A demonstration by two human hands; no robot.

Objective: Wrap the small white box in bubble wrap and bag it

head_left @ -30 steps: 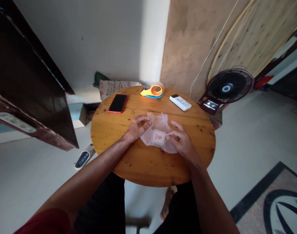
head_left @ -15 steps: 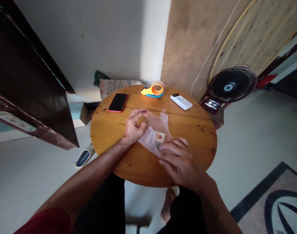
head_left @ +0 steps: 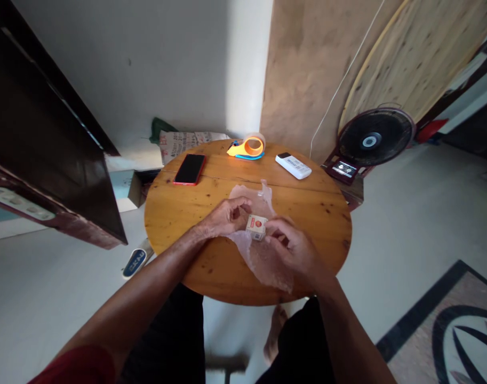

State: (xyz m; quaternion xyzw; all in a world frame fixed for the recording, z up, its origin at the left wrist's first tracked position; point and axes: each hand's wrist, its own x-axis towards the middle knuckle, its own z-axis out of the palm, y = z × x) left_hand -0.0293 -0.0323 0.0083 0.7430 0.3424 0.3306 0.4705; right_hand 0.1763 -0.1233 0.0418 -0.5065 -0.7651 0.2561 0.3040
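A small white carton box (head_left: 256,226) with red print sits on a sheet of translucent plastic wrap (head_left: 269,269) that is spread over the round wooden table (head_left: 175,213). At the box's left side is my left hand (head_left: 227,216), fingers curled, its thumb side against the box. My right hand (head_left: 293,245) pinches the right edge of the box with thumb and forefinger. The lower fingers of both hands are partly hidden.
Along the table's far side lie a red-edged phone (head_left: 190,169), a yellow-and-blue tape dispenser (head_left: 247,147) and a white device (head_left: 293,166). A dark fan (head_left: 370,140) stands beyond the table on the right. A dark wooden cabinet (head_left: 47,122) is at left.
My left hand has moved from the wrap's upper left edge down to the box. The wrap now lies spread toward me. My right hand has shifted up to the box, which is turned slightly.
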